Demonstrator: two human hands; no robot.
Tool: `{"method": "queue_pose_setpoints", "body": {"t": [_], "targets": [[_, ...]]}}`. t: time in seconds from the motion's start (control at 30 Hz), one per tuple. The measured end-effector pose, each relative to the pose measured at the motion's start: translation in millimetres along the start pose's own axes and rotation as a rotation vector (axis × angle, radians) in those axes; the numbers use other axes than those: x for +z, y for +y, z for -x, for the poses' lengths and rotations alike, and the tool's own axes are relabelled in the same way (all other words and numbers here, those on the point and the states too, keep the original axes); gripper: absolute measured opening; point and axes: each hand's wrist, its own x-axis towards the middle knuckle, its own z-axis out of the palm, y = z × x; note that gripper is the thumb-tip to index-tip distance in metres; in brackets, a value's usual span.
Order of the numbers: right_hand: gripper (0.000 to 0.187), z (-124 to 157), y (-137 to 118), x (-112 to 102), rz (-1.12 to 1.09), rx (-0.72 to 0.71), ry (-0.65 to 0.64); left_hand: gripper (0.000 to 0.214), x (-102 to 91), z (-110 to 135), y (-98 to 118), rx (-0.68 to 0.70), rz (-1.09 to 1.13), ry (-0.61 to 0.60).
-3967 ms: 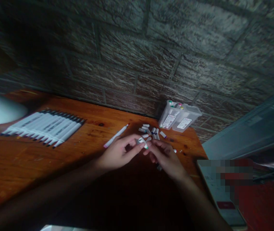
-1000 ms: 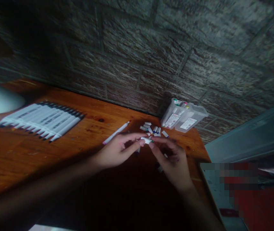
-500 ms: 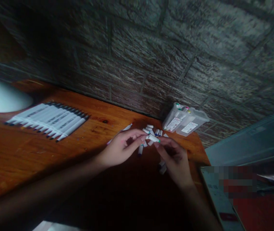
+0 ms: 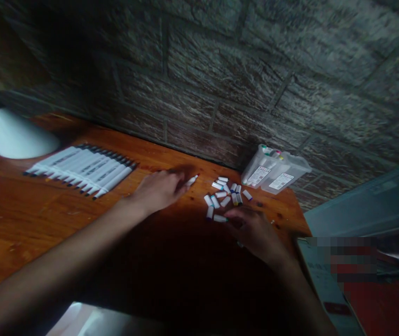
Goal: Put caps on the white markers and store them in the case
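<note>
a dark brick wall (image 4: 199, 84) rises behind a wooden table (image 4: 6, 219). on it, a row of white markers (image 4: 83, 168) lies side by side, well left of two clear containers (image 4: 273, 170). the left hand (image 4: 160, 189), fingers curled, covers part of a lone white marker (image 4: 191, 180); i cannot tell whether it grips. the right hand (image 4: 255, 231), near scattered white caps (image 4: 221, 194), bends its fingers at one green-ended cap (image 4: 219, 218), pinch unclear.
</note>
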Motion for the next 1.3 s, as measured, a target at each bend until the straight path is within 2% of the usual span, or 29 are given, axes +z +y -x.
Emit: {"method": "queue_pose_setpoints", "body": {"t": [0.07, 0.3, 0.4, 0.5, 0.63, 0.7, 0.77, 0.87, 1.03, 1.17, 1.23, 1.3], "targets": [[0.015, 0.6, 0.7, 1.9, -0.005, -0.002, -0.002, 0.033, 0.8, 0.5, -1.4, -0.014, -0.062, -0.082], [0.013, -1.3, -4.7, 4.4, -0.051, 0.003, 0.089, 0.032, 5.4, 0.6, 3.3, -0.039, -0.086, -0.164], [0.012, -2.8, -5.3, 1.6, -0.099, 0.024, 0.177, 0.032, 6.1, -2.1, 2.5, -0.004, 0.100, -0.100], [0.013, -3.4, -6.5, -1.2, -0.151, 0.046, 0.290, 0.032, 6.9, -3.2, 4.4, 0.064, 0.425, 0.013], [0.018, -4.9, -16.3, -0.8, -0.457, 0.097, 0.361, 0.030, 9.3, 2.1, 19.0, 0.160, 0.818, 0.097], [0.022, -6.0, -23.7, 1.0, -0.637, 0.135, 0.381, 0.025, 12.0, 7.8, 29.8, 0.224, 0.877, 0.165], [0.024, -7.4, -29.5, 3.1, -0.778, 0.168, 0.400, 0.020, 16.2, 13.9, 39.2, 0.279, 0.841, 0.226], [0.027, -10.2, -30.5, 5.2, -0.878, 0.225, 0.443, 0.017, 24.4, 19.4, 46.2, 0.372, 0.693, 0.221], [0.029, -15.0, -16.0, 6.6, -0.805, 0.297, 0.583, 0.021, 37.3, 17.4, 44.2, 0.327, 0.541, 0.218], [0.032, -15.1, -10.5, 6.6, -0.658, 0.238, 0.654, 0.022, 42.6, 16.0, 42.9, 0.352, 0.511, 0.195], [0.029, -11.6, -8.4, -0.7, -0.550, 0.204, 0.649, 0.023, 43.0, 15.9, 42.8, 0.372, 0.500, 0.196], [0.027, -4.1, -0.6, -18.5, -0.402, 0.198, 0.658, 0.024, 42.2, 15.4, 41.8, 0.379, 0.492, 0.219]]}}
